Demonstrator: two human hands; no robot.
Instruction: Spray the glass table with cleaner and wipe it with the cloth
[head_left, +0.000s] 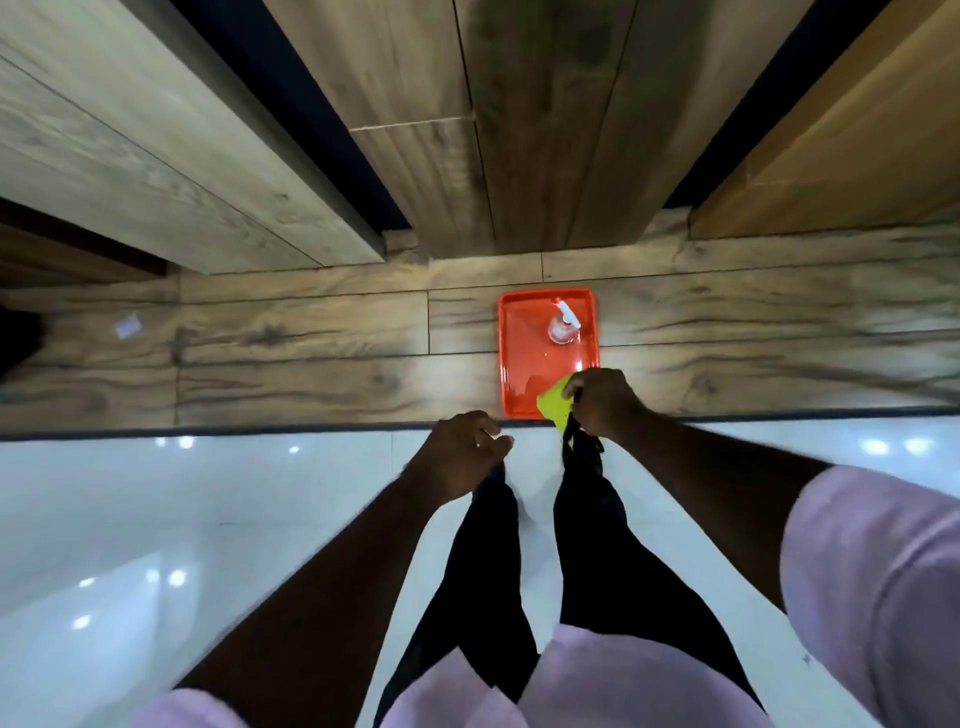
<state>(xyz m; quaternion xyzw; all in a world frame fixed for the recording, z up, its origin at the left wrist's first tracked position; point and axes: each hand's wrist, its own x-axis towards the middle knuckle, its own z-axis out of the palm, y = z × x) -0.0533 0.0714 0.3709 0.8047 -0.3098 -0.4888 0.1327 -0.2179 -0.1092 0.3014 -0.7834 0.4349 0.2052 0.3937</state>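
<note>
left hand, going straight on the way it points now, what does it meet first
Probably the near left corner of the orange tray, just ahead of the left hand; depth is unclear.

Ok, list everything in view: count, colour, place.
rectangular orange plastic tray: one, orange, on the wood-grain surface
clear spray bottle with white trigger: one, clear, standing in the tray
yellow cloth: one, yellow, over the tray's near corner
small white scrap: one, white, far left on the wood-grain surface
glossy tiled floor: white, nearest the person
legs: two, dark trousers, over the floor
sleeves: two, pale pink, bottom corners
left hand: one, holds nothing, fingers loosely curled
right hand: one, pinches the cloth
</note>
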